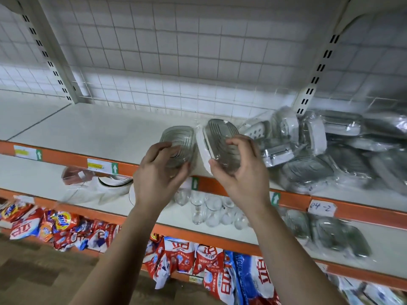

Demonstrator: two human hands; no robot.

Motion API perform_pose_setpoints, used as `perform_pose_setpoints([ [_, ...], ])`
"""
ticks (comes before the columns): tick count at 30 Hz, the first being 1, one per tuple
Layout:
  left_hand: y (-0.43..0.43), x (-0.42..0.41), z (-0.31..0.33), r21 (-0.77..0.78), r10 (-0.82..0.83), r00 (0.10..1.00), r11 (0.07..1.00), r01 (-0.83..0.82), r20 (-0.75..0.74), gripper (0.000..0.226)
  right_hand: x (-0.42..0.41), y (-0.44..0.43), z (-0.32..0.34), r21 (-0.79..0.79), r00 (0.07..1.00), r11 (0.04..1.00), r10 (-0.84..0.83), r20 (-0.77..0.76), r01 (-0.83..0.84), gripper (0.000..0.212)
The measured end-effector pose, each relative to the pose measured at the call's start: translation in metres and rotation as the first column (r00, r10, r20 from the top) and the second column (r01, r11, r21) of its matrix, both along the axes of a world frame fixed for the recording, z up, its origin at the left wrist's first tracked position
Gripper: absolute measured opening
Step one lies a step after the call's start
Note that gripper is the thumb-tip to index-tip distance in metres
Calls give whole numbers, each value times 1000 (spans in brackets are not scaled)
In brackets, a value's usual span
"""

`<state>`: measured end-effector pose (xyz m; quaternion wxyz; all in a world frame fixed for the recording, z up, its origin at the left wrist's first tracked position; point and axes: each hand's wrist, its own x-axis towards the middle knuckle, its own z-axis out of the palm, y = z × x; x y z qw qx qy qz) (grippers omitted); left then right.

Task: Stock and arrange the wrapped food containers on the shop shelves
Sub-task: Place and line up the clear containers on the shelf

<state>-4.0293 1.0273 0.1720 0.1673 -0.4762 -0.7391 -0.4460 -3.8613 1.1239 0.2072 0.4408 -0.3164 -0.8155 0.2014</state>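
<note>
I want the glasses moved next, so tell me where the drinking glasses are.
In the head view the drinking glasses stand mid-frame on the middle shelf, just below the left hand and right hand, with wrapped containers to their right.

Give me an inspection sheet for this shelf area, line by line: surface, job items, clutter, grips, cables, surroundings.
Surface: white top shelf with orange front rail.
Job's things: ribbed container and white-rimmed container held side by side at the shelf's front edge; wrapped pile heaped untidily at right.
Clutter: glasses and detergent bags on lower shelves.
Grips: left hand holds ribbed container; right hand holds white-rimmed container.
Cables: nothing seen.
Surroundings: wire grid back panel; handwritten label reading 04-2.
</note>
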Motion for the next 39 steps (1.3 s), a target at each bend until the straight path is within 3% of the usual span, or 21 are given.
perform_pose_setpoints([
  [9,5,129,9,11,-136,990,991,136,-41,44,146,7,-6,31,993,995,-94,-64,97,49],
  [24,11,395,-36,-73,-269,962,959,273,50,41,437,3,-55,-82,973,970,-226,43,229,50],
  [32,16,447,-57,-197,-334,940,919,341,71,46,497,14,-85,-181,957,942,-262,128,282,44],
  [39,41,460,-82,-270,-421,901,859,434,109,45,517,29,-113,-151,914,911,-353,199,385,43],
])
